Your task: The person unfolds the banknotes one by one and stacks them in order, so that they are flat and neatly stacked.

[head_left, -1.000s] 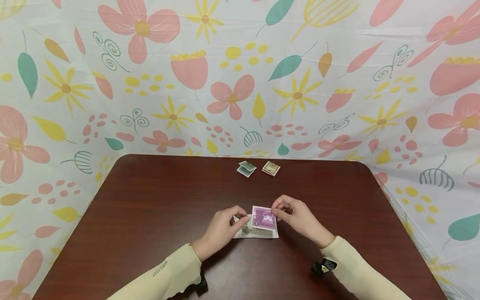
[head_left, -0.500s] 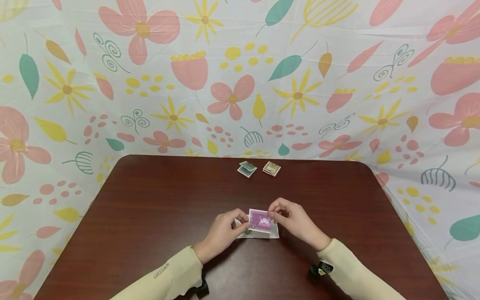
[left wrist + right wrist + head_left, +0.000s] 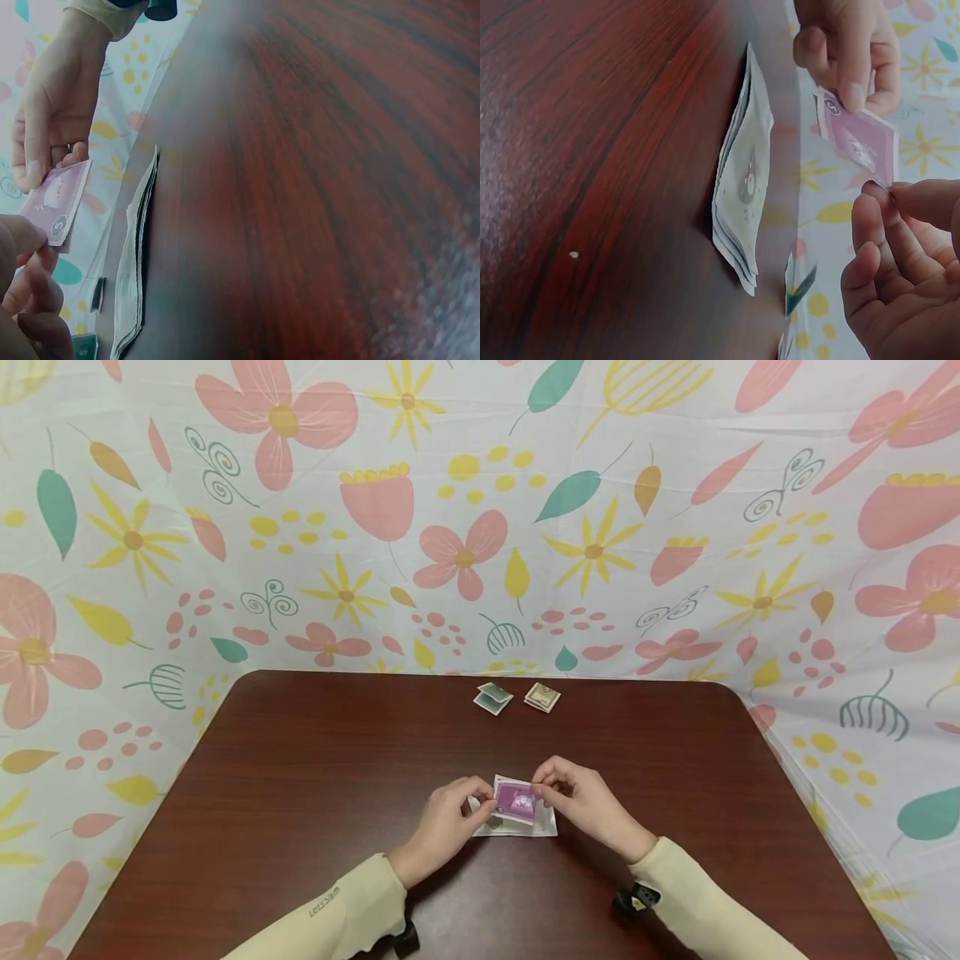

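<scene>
Between my two hands a folded purple banknote (image 3: 515, 800) is held up off the table. Thumb and fingers of my left hand (image 3: 441, 828) pinch its left edge. My right hand (image 3: 591, 799) pinches the opposite edge near the upper corner. Below the note lies a pale stack of banknotes (image 3: 547, 827), untouched by either hand in the wrist views. Its layered, slightly bulging edges (image 3: 742, 180) show in the right wrist view. A "5" is printed in the corner of the purple note (image 3: 58, 196) in the left wrist view.
Toward the far edge of the dark wooden table (image 3: 337, 735) sit a folded green banknote (image 3: 493, 697) and a folded tan banknote (image 3: 542, 697), side by side. A flowered cloth (image 3: 465, 643) hangs behind and beside the table.
The purple banknote has shifted left over the stack and come between both hands. My left fingers now pinch its left edge. The right hand has moved slightly left with it.
</scene>
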The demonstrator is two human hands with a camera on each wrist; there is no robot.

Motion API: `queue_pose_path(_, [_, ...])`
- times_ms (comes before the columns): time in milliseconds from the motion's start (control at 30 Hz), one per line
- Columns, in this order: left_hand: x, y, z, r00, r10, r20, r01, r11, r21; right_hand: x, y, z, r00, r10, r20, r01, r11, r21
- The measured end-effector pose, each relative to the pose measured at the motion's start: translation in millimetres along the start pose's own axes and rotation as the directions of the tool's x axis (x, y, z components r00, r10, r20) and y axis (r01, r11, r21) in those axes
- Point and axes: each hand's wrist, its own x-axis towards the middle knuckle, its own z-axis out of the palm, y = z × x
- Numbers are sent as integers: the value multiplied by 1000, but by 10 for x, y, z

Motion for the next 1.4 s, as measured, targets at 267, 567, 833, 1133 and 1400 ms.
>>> queue_pose_path(267, [3, -29, -31, 998, -52, 42, 55, 996, -73, -13, -7, -12, 998, -51, 25, 52, 998, -43])
queue_pose_path(567, [-4, -54, -62, 997, -57, 54, 64, 989, -134, -14, 39, -30, 989, -128, 74, 132, 990, -56])
queue_pose_path(833, [-25, -31, -133, 995, -86, 55, 94, 982, -164, -22, 96, -89, 993, -75, 88, 88, 984, -155])
queue_pose_path(1133, [-55, -107, -191, 994, -108, 10, 107, 974, -197, -59, 206, -157, 998, -63, 0, 62, 979, -196])
queue_pose_path(1400, [-40, -142, -206, 982, -190, 5, 187, 961, -201, -78, 204, -115, 999, 35, 10, -34, 995, -93])
